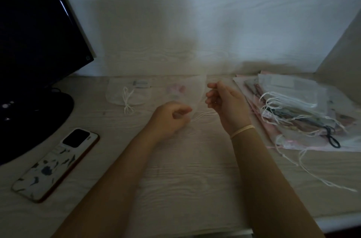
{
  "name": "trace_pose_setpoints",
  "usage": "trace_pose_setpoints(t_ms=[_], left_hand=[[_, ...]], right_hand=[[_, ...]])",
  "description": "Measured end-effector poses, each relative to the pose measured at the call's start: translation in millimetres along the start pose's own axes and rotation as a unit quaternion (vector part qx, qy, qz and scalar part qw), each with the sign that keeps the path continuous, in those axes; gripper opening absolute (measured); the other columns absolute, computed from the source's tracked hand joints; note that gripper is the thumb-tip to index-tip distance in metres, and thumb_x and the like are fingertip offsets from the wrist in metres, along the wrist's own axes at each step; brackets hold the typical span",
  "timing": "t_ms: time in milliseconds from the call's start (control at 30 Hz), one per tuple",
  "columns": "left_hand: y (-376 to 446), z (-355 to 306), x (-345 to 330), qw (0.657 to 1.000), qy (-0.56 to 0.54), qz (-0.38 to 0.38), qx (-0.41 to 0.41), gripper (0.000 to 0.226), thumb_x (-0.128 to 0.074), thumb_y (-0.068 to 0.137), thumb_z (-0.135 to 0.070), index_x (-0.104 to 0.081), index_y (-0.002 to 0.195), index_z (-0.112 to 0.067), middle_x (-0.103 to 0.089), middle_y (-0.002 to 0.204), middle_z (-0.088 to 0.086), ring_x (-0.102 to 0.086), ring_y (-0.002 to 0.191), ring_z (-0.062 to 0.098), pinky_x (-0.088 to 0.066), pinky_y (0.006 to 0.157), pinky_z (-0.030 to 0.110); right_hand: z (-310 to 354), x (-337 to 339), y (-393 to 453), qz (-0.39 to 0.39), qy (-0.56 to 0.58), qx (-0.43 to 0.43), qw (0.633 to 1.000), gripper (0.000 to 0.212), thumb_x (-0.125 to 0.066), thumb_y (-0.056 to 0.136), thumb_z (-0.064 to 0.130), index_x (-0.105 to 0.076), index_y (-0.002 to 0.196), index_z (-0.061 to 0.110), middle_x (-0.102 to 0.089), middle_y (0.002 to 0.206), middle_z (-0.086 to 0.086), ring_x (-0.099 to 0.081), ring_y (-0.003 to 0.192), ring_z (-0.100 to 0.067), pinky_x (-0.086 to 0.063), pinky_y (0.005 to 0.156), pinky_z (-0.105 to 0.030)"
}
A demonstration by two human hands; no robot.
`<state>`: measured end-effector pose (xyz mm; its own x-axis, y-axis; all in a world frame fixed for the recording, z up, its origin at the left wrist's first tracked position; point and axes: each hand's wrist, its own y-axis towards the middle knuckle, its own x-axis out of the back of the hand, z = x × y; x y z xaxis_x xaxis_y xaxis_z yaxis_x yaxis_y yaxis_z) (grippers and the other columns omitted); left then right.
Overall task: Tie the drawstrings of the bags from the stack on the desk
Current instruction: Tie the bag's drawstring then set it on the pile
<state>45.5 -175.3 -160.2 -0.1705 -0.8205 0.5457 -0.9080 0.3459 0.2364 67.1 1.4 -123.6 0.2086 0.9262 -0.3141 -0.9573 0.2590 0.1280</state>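
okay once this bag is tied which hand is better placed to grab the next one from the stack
Right. The right hand is beside the stack of sheer white and pink drawstring bags at the desk's right; the left hand is farther off.

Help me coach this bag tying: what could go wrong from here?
The sheer bag held between the left hand and right hand is hard to see in dim light, so its thin drawstrings may slip. Loose strings trailing from the stack could snag the right arm.
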Motion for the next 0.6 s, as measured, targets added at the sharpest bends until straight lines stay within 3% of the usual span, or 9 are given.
trace_pose_setpoints(t_ms=[100,233,300,367,433,500,600], left_hand=[[0.8,-1.0,-3.1,0.998,0.051,-0.033,-0.025,0.030,-0.074,0.081,-0.012,-0.072,0.111,-0.012,-0.067,0.106,-0.002,-0.063,0.089,0.009,-0.043,0.075,0.004],[2.2,-1.1,-3.4,0.995,0.056,-0.082,-0.013,0.017,-0.074,0.083,-0.013,-0.076,0.099,-0.010,-0.070,0.093,-0.003,-0.059,0.076,0.006,-0.037,0.068,0.000],[3.4,0.1,-3.8,0.993,0.030,-0.115,0.014,0.014,-0.074,0.082,-0.014,-0.078,0.095,-0.010,-0.070,0.087,-0.007,-0.060,0.075,0.003,-0.037,0.068,-0.001],[4.7,1.3,-2.6,0.988,-0.016,-0.144,0.058,0.011,-0.074,0.082,-0.017,-0.079,0.091,-0.012,-0.073,0.082,-0.006,-0.062,0.072,0.000,-0.042,0.068,0.005],[5.3,2.3,-0.9,0.980,-0.054,-0.162,0.097,0.008,-0.072,0.083,-0.019,-0.078,0.079,-0.015,-0.073,0.073,-0.002,-0.059,0.062,-0.001,-0.044,0.065,0.013],[6.3,3.8,0.7,0.972,-0.095,-0.175,0.121,0.016,-0.071,0.084,-0.020,-0.075,0.068,-0.020,-0.072,0.068,0.001,-0.061,0.060,0.007,-0.048,0.065,0.022],[4.7,-0.2,2.4,0.960,-0.164,-0.174,0.143,0.015,-0.069,0.086,-0.015,-0.074,0.072,-0.016,-0.072,0.068,0.002,-0.063,0.057,0.005,-0.049,0.060,0.020]], right_hand=[[0.2,-3.1,-1.5,0.028,0.022,0.024,0.999,0.028,-0.042,0.101,0.018,-0.064,0.095,0.004,-0.063,0.073,-0.008,-0.057,0.061,-0.017,-0.045,0.056,-0.024],[1.5,-5.0,-3.7,0.058,-0.003,0.063,0.996,0.026,-0.043,0.101,0.019,-0.065,0.100,0.005,-0.066,0.083,-0.012,-0.061,0.074,-0.022,-0.048,0.064,-0.026],[-1.0,-7.7,-3.6,0.037,-0.059,0.063,0.996,0.017,-0.051,0.097,0.017,-0.060,0.108,0.007,-0.066,0.085,-0.012,-0.062,0.075,-0.022,-0.050,0.065,-0.029],[-5.6,-7.8,-1.4,-0.019,-0.178,0.068,0.981,0.023,-0.065,0.089,0.018,-0.050,0.105,0.010,-0.061,0.080,-0.010,-0.062,0.068,-0.020,-0.051,0.062,-0.032],[-11.7,-4.7,2.8,-0.018,-0.358,0.098,0.928,0.028,-0.075,0.078,0.026,-0.051,0.086,0.016,-0.055,0.070,-0.001,-0.055,0.061,-0.013,-0.047,0.060,-0.031],[-16.2,-5.6,2.2,0.059,-0.506,0.095,0.855,0.026,-0.080,0.071,0.037,-0.058,0.070,0.022,-0.053,0.069,0.006,-0.050,0.063,-0.007,-0.041,0.063,-0.027],[-23.9,-15.0,-6.7,0.152,-0.622,0.039,0.767,0.030,-0.077,0.065,0.055,-0.072,0.082,0.031,-0.053,0.097,0.002,-0.049,0.096,-0.015,-0.041,0.088,-0.034]])
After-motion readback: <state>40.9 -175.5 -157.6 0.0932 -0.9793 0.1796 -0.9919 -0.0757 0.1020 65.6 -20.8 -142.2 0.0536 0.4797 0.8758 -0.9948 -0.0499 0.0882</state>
